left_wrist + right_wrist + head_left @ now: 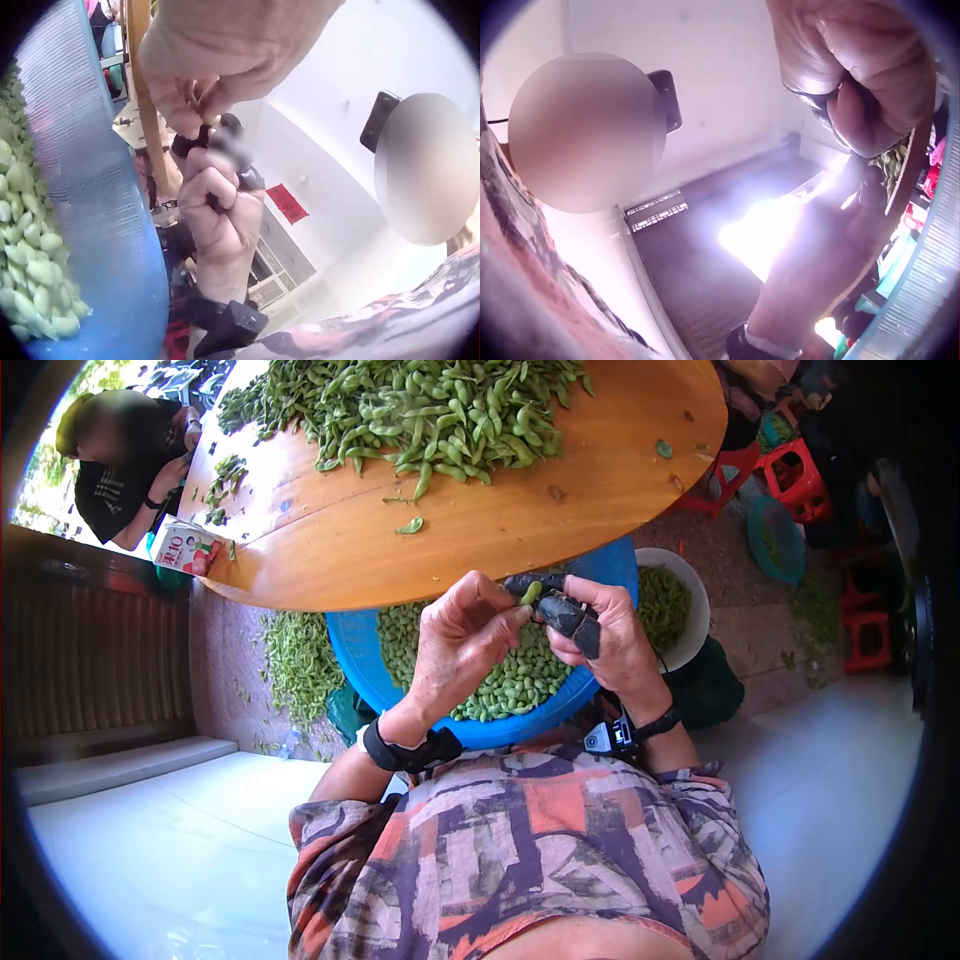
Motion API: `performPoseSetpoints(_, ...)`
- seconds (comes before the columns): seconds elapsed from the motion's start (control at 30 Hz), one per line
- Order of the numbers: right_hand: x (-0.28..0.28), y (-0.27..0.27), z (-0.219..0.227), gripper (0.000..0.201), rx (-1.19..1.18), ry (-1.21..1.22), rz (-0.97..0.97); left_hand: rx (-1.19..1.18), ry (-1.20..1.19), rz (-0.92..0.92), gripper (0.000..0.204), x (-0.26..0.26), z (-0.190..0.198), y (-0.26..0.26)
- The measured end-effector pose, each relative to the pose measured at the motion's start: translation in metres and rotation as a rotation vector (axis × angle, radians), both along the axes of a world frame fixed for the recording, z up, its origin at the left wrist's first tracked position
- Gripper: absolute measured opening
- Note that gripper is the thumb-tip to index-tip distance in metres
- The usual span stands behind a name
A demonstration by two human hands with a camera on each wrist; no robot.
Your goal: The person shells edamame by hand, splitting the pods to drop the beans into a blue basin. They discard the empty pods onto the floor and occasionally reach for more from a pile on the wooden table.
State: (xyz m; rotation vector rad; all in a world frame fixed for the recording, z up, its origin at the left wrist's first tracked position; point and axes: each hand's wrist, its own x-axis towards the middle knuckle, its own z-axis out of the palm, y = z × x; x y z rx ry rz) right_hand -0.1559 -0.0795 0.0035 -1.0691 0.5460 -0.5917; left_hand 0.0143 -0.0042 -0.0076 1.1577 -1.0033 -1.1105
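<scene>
A green edamame pod point(531, 593) is between my two hands, above a blue basket point(352, 660). My left hand point(462, 645) pinches the pod's near end between thumb and fingers. My right hand point(615, 635) grips it from the other side, with black coverings point(568, 618) on its thumb and index finger. Below, shelled green beans point(515, 685) fill the basket. From the left wrist, my left hand point(217, 52) shows above the curled right hand point(221, 214). In the right wrist view, the fingers of my right hand point(855, 67) fold inward, hiding the pod.
A wooden table point(480, 545) carries a large heap of edamame pods point(430, 410) and a printed carton point(187, 547). More pods point(300, 660) lie on the floor at left. A white tub point(697, 605) stands at right, near red stools point(795, 480). Another person point(125, 470) sits at far left.
</scene>
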Motion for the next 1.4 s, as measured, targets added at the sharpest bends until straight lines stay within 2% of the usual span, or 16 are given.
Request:
performPoseSetpoints(0.17, -0.006, 0.003, 0.005, 0.021, -0.048, 0.021, 0.028, -0.066, 0.24, -0.025, 0.017, -0.003, -0.005, 0.007)
performPoseSetpoints(0.2, -0.007, 0.001, 0.003, 0.021, -0.045, 0.019, 0.027, 0.025, 0.456, -0.097, 0.023, -0.002, 0.0, 0.008)
performPoseSetpoints(0.27, -0.009, -0.001, -0.003, 0.021, 0.255, -0.204, 0.173, 0.11, 0.838, -0.259, 0.037, -0.003, -0.009, 0.009)
performPoseSetpoints(0.37, -0.012, -0.001, -0.006, 0.017, 0.226, -0.166, 0.177, 0.174, 0.944, -0.345, 0.038, 0.0, -0.013, 0.009)
performPoseSetpoints(0.4, -0.012, 0.001, -0.003, 0.017, 0.231, -0.167, 0.176, 0.197, 0.794, -0.311, 0.033, -0.001, -0.006, 0.009)
performPoseSetpoints(0.47, -0.011, 0.005, 0.009, 0.009, -0.249, 0.324, 0.079, 0.223, 0.646, -0.277, 0.028, -0.001, -0.004, 0.008)
performPoseSetpoints(0.5, -0.008, 0.008, 0.011, 0.008, -0.526, 0.377, 0.029, 0.223, 0.392, -0.263, 0.023, 0.0, -0.007, 0.008)
performPoseSetpoints(0.57, -0.008, 0.009, 0.006, 0.009, -0.617, 0.364, 0.033, 0.163, -0.037, -0.242, 0.014, 0.001, -0.008, 0.006)
performPoseSetpoints(0.6, -0.007, 0.009, 0.004, 0.011, -0.711, 0.35, 0.033, 0.167, -0.037, -0.24, 0.014, 0.002, -0.004, 0.006)
performPoseSetpoints(0.67, -0.008, 0.008, 0.007, 0.011, -0.584, 0.349, 0.049, 0.005, -0.586, -0.202, 0.017, 0.004, 0.004, 0.008)
performPoseSetpoints(0.73, -0.011, 0.006, 0.002, 0.013, -0.586, 0.439, 0.065, 0.019, -0.641, -0.216, 0.023, 0.011, -0.001, 0.009)
performPoseSetpoints(0.83, -0.005, 0.012, -0.009, 0.018, -0.746, 0.402, -0.046, 0.14, -0.507, -0.285, 0.028, 0.013, -0.001, 0.01)
performPoseSetpoints(0.9, 0.003, 0.02, -0.015, 0.021, -0.833, 0.436, -0.115, 0.349, -0.001, -0.203, 0.031, 0.005, -0.007, 0.014)
performPoseSetpoints(0.93, 0.007, 0.026, -0.02, 0.024, -0.917, 0.469, -0.187, 0.348, -0.001, -0.202, 0.031, 0.001, -0.01, 0.014)
performPoseSetpoints(1.0, 0.011, 0.035, -0.03, 0.029, -0.969, 0.489, -0.198, 0.287, 0.34, -0.055, 0.033, -0.01, -0.018, 0.016)
performPoseSetpoints(1.4, 0.021, 0.04, -0.036, 0.042, -1.047, 0.496, -0.197, 0.292, 0.721, 0.208, 0.038, -0.03, -0.044, 0.015)
